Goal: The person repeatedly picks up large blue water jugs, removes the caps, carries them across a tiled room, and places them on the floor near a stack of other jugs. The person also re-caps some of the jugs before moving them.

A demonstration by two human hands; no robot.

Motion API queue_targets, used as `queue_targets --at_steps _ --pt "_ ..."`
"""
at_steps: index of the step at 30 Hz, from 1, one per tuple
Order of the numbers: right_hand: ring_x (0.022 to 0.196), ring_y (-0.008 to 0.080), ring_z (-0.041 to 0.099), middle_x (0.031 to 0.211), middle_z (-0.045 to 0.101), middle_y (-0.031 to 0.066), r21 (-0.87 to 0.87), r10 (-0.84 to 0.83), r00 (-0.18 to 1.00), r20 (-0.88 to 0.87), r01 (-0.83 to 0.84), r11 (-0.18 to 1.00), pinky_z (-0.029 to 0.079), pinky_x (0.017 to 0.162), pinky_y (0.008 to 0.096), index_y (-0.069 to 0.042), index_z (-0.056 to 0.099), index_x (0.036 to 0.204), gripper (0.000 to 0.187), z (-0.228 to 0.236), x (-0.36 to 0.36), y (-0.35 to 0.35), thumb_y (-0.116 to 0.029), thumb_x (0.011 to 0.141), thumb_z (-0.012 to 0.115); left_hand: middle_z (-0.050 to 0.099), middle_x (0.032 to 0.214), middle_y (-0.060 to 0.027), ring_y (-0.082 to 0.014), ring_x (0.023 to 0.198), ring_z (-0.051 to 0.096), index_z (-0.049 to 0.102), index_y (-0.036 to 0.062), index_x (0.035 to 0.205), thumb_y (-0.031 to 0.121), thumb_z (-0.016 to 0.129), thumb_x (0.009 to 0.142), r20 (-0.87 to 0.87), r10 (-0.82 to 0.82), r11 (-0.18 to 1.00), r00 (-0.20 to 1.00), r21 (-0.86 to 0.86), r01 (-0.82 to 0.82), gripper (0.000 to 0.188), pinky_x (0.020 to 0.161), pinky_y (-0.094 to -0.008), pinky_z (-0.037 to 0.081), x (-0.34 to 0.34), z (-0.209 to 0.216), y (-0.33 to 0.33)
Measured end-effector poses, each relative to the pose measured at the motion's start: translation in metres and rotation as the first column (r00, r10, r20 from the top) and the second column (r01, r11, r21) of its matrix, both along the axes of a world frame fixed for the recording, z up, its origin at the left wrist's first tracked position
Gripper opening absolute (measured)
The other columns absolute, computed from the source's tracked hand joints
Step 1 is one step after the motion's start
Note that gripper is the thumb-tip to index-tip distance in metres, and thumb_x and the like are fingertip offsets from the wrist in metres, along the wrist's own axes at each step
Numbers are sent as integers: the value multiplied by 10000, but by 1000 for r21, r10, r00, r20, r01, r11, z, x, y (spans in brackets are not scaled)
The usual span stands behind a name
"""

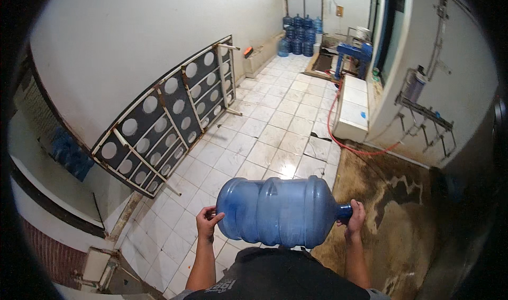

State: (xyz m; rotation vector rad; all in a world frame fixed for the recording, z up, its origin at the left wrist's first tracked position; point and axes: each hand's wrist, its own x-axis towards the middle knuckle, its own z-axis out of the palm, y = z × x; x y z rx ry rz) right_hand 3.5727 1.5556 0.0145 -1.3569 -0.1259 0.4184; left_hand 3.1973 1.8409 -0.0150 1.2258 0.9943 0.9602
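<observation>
Water jug (275, 211), translucent blue with ribbed sides, is held sideways between both hands, close in front of the person's body and above the white tiled floor (272, 136). The left hand (208, 220) grips the edge of its base end, thumb on the near side; the right hand (355, 217) is closed around the dark blue neck. On the left, a metal rack (173, 120) with round holes leans by the wall (132, 25). Farther off stand stacked blue jugs (297, 34); a red hose (365, 153) curves at right.
</observation>
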Motion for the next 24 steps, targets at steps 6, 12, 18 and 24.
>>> queue_targets --at_steps 6,12,18,24 --pt "397 177 560 646 547 56 74 179 984 -7 -178 981 457 300 285 -58 510 919 283 14 113 182 -334 925 574 644 928 -79 -144 811 611 610 -23 1085 108 873 642 0 146 989 989 -15 -146 531 761 -287 533 79 8 111" --pt "382 171 544 613 527 47 14 120 991 52 -121 993 447 295 282 -52 513 904 268 8 212 315 -315 937 555 643 895 -68 -140 782 612 607 -21 1078 106 878 642 54 118 993 992 -28 -116 529 739 -278 536 178 -27 255" --pt "366 167 524 609 524 39 -43 -120 983 139 127 991 385 265 276 -72 497 869 278 21 303 380 -333 939 560 659 886 -84 -137 768 626 608 -28 1070 80 870 649 67 -109 992 992 -52 113 508 734 -275 537 332 -22 407" --pt "364 146 502 618 522 24 -80 -358 932 58 362 929 369 260 258 -95 500 875 242 22 407 445 -322 945 546 661 917 -77 -130 777 613 612 -21 1085 84 872 635 -3 -318 947 948 -37 318 530 735 -278 518 512 -12 532"
